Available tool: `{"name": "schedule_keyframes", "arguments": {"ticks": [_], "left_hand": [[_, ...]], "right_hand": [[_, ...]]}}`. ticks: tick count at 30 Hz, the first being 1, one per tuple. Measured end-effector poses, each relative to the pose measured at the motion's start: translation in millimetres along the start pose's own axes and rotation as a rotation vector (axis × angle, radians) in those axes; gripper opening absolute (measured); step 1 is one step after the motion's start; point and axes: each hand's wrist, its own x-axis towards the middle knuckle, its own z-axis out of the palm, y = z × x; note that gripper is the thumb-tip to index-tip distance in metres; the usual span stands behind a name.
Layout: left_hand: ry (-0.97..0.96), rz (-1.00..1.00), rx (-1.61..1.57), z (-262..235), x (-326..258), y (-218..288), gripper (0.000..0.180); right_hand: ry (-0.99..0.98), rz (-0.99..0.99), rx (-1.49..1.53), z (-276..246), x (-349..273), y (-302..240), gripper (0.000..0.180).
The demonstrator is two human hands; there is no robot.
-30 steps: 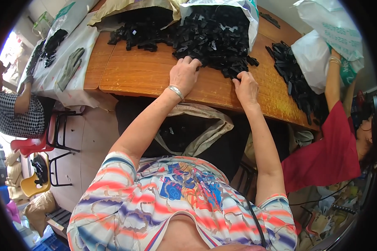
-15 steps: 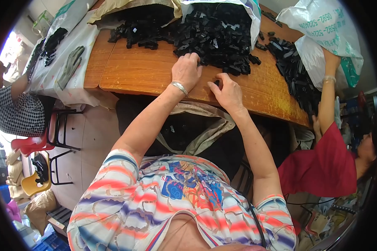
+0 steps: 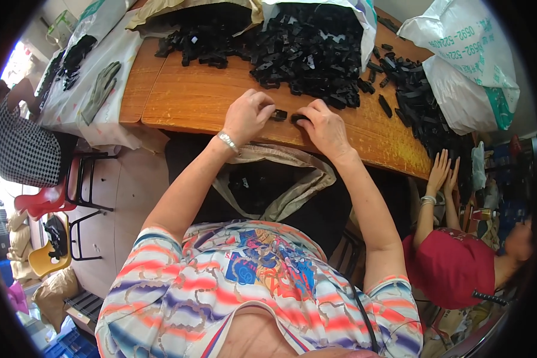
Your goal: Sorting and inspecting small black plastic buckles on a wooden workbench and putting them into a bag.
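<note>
Head view: Over a scuffed wooden table [image 3: 197,98], the right hand [image 3: 325,127] closed thumb and forefinger on a small black piece [image 3: 298,118]. The left hand [image 3: 246,119] curled beside a blocky black part [image 3: 279,116] between the 2 hands; whether it gripped that part could not be told. Hard, angular black parts [image 3: 310,56] spilled from 1 open tan sack [image 3: 156,17] and 1 crinkled white sack [image 3: 369,37].

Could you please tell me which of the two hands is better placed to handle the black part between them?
Probably the left hand: its fingertips are close to that part, though whether they grip it is unclear. The right hand is farther off and appears to pinch a second part.
</note>
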Motion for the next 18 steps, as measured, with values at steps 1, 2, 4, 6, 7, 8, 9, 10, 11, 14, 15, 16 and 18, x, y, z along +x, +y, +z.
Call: {"name": "schedule_keyframes", "arguments": {"ticks": [1, 2, 4, 6, 7, 8, 9, 10, 11, 14, 15, 16, 18], "left_hand": [[-0.028, -0.022, -0.052, -2, -1, 3, 0.019], [-0.063, -0.035, -0.078, -5, -4, 7, 0.024], [-0.072, -0.007, -0.053, -10, -11, 1, 0.025], [-0.078, 0.031, -0.014, -12, -14, -2, 0.028], [-0.074, 0.018, -0.010, -13, -14, -3, 0.028], [-0.085, 0.020, -0.008, -12, -12, -4, 0.028], [-0.097, 0.021, -0.006, -11, -10, -4, 0.027], [-0.097, 0.042, 0.009, -10, -8, -3, 0.024], [-0.088, 0.056, -0.008, -8, -8, -5, 0.024], [-0.084, 0.028, -0.018, -6, -6, -5, 0.022], [-0.082, 0.051, -0.006, -7, -5, -6, 0.023], [-0.080, 0.075, 0.005, -7, -5, -7, 0.024], [-0.107, 0.022, -0.006, -8, -5, -5, 0.023]], "right_hand": [[0.012, 0.033, -0.027, 3, 1, 1, 0.019], [0.022, 0.044, -0.041, 7, 2, 4, 0.018], [0.010, 0.057, -0.036, 12, 6, 3, 0.020], [0.006, 0.051, -0.029, 7, 4, 0, 0.020], [0.000, 0.043, -0.016, 7, 4, -2, 0.021], [-0.006, 0.032, -0.022, 7, 2, 1, 0.023], [-0.013, 0.022, -0.028, 6, -1, 5, 0.024], [0.030, 0.007, 0.008, 5, -1, 5, 0.024], [0.038, 0.047, 0.065, 5, -1, 4, 0.024], [0.096, 0.076, 0.188, 5, 10, -8, 0.024], [0.086, 0.075, 0.230, 3, 15, -18, 0.025], [0.077, 0.075, 0.270, 4, 19, -25, 0.025], [0.090, 0.001, 0.275, 17, 23, -21, 0.027]]}}
